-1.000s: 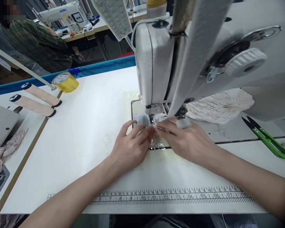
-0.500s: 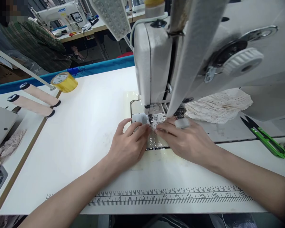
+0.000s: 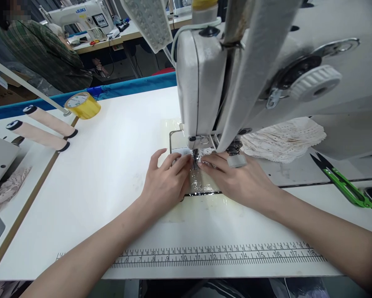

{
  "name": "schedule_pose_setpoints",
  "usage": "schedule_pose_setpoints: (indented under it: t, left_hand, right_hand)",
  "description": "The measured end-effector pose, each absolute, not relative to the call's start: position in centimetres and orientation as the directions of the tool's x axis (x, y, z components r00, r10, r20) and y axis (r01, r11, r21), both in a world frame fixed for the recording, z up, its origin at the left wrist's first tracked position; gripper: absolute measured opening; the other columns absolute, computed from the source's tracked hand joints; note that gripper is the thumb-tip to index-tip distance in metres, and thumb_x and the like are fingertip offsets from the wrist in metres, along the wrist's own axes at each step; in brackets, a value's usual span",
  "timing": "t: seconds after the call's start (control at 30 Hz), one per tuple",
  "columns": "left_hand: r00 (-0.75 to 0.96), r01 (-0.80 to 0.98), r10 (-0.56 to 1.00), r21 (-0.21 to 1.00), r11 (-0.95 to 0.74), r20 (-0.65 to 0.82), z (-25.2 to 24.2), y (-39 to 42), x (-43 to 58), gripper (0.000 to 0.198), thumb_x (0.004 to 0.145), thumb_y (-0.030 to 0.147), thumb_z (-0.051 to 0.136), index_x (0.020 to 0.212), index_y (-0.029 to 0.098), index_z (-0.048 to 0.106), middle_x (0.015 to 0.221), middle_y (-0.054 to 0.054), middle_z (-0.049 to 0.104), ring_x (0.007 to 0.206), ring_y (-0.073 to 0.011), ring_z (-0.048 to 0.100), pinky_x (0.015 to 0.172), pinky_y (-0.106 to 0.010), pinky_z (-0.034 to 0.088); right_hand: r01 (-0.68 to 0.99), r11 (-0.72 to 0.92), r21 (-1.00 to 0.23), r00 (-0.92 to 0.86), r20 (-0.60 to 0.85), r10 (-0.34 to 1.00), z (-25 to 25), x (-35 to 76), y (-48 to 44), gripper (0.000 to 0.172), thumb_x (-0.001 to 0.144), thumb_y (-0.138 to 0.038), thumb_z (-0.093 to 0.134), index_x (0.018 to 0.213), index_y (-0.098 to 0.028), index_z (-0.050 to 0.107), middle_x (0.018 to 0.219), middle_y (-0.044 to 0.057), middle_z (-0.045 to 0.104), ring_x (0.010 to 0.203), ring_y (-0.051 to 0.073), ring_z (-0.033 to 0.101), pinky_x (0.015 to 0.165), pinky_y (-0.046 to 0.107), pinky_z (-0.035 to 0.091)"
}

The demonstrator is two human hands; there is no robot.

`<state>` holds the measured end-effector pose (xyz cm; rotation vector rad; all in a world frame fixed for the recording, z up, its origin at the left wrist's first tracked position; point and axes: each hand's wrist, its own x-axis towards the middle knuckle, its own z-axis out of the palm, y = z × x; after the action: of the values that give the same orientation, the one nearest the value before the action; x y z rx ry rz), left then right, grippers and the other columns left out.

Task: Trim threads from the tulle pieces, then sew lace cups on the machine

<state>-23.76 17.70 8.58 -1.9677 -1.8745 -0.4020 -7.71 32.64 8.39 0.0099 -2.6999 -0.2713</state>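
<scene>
A small piece of white lace fabric [image 3: 206, 152] lies under the presser foot [image 3: 195, 155] of a white sewing machine [image 3: 201, 82]. My left hand [image 3: 167, 178] is just left of the foot, its fingertips closed on the lace edge and its little finger raised; its thumb is mostly hidden. Close on the right, my right hand [image 3: 240, 178] pinches the lace between thumb and fingers. Much of the lace is covered by my fingers and the machine head.
A stack of lace pieces [image 3: 285, 138] lies behind my right hand, with green thread snips [image 3: 344, 182] farther right. Two thread cones [image 3: 38, 135] and a yellow tape roll [image 3: 82, 105] sit at left. A printed ruler [image 3: 217, 256] runs along the front edge. A person [image 3: 39, 54] is at back left.
Both hands have shifted slightly away from me at the presser foot, and less of the lace shows between them. The whole view has also moved a little.
</scene>
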Motion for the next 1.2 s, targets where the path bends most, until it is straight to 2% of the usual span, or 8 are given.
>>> schedule_pose_setpoints:
  t: [0.43, 0.57, 0.73, 0.93, 1.0, 1.07, 1.13, 1.2]
  left_hand:
    - [0.004, 0.999, 0.9, -0.048, 0.019, 0.437, 8.4, 18.0, -23.9, 0.032, 0.092, 0.013, 0.05, 0.122, 0.014, 0.062, 0.121, -0.007, 0.071, 0.109, -0.0243, 0.064, 0.106, -0.051, 0.034]
    - [-0.033, 0.999, 0.899, -0.022, 0.048, 0.437, 8.3, 18.1, -24.0, 0.03, 0.094, 0.015, 0.049, 0.121, 0.015, 0.063, 0.118, -0.007, 0.072, 0.107, -0.0236, 0.064, 0.105, -0.05, 0.035]
    - [-0.058, 0.998, 0.901, -0.005, 0.067, 0.43, 8.3, 18.0, -24.1, 0.03, 0.096, 0.017, 0.047, 0.121, 0.015, 0.062, 0.12, -0.007, 0.071, 0.108, -0.0229, 0.064, 0.105, -0.049, 0.035]
    - [-0.065, 0.998, 0.891, 0.012, 0.067, 0.449, 8.6, 17.7, -24.3, 0.029, 0.096, 0.017, 0.048, 0.121, 0.016, 0.062, 0.117, -0.006, 0.073, 0.108, -0.0222, 0.064, 0.102, -0.047, 0.039]
    - [-0.053, 0.999, 0.882, 0.02, 0.05, 0.468, 8.6, 17.5, -24.3, 0.028, 0.096, 0.018, 0.049, 0.121, 0.016, 0.061, 0.113, -0.006, 0.074, 0.105, -0.0214, 0.065, 0.099, -0.045, 0.041]
    - [-0.022, 0.999, 0.877, 0.04, 0.003, 0.479, 8.6, 17.4, -24.2, 0.03, 0.095, 0.019, 0.052, 0.123, 0.015, 0.059, 0.112, -0.006, 0.074, 0.103, -0.021, 0.066, 0.094, -0.043, 0.046]
    - [0.008, 0.994, 0.878, 0.094, -0.061, 0.479, 8.7, 17.3, -24.0, 0.038, 0.091, 0.019, 0.057, 0.129, 0.014, 0.055, 0.117, -0.008, 0.071, 0.106, -0.0217, 0.064, 0.089, -0.041, 0.05]
    - [0.022, 0.964, 0.888, 0.225, -0.14, 0.458, 8.9, 17.2, -24.0, 0.044, 0.086, 0.017, 0.061, 0.13, 0.015, 0.055, 0.127, -0.011, 0.066, 0.115, -0.0235, 0.061, 0.09, -0.042, 0.052]
  right_hand:
    - [0.05, 0.975, 0.217, -0.916, 0.399, -0.042, 8.3, -7.9, 32.9, 0.037, 0.085, -0.003, 0.052, 0.115, -0.018, 0.068, 0.101, 0.007, 0.074, 0.096, 0.021, 0.062, 0.084, 0.035, 0.046]
    - [0.037, 0.975, 0.218, -0.904, 0.423, -0.06, 8.4, -8.0, 32.9, 0.035, 0.085, -0.004, 0.053, 0.113, -0.018, 0.069, 0.097, 0.006, 0.074, 0.095, 0.022, 0.064, 0.085, 0.037, 0.047]
    - [0.045, 0.977, 0.209, -0.901, 0.43, -0.051, 8.7, -7.7, 32.8, 0.034, 0.086, -0.005, 0.053, 0.114, -0.017, 0.069, 0.102, 0.008, 0.074, 0.087, 0.022, 0.065, 0.09, 0.041, 0.047]
    - [0.089, 0.991, 0.102, -0.915, 0.401, 0.041, 8.3, -7.5, 32.9, 0.035, 0.09, -0.015, 0.052, 0.121, -0.016, 0.068, 0.097, 0.011, 0.075, 0.093, 0.027, 0.065, 0.076, 0.039, 0.05]
    - [0.105, 0.994, 0.042, -0.919, 0.385, 0.081, 8.4, -7.5, 32.9, 0.035, 0.09, -0.013, 0.051, 0.119, -0.017, 0.068, 0.095, 0.011, 0.075, 0.091, 0.026, 0.065, 0.069, 0.035, 0.05]
    - [0.112, 0.991, -0.079, -0.919, 0.371, 0.133, 8.8, -7.4, 32.8, 0.034, 0.09, -0.011, 0.048, 0.115, -0.019, 0.07, 0.093, 0.01, 0.075, 0.086, 0.023, 0.066, 0.064, 0.032, 0.049]
    - [0.062, 0.944, -0.325, -0.93, 0.324, 0.173, 9.4, -7.3, 32.5, 0.031, 0.093, -0.014, 0.046, 0.11, -0.021, 0.071, 0.089, 0.007, 0.074, 0.08, 0.02, 0.066, 0.063, 0.03, 0.05]
    - [-0.015, 0.763, -0.647, -0.968, 0.199, 0.15, 10.2, -7.1, 32.3, 0.024, 0.094, -0.023, 0.05, 0.107, -0.023, 0.07, 0.087, 0.004, 0.073, 0.076, 0.017, 0.066, 0.064, 0.028, 0.052]
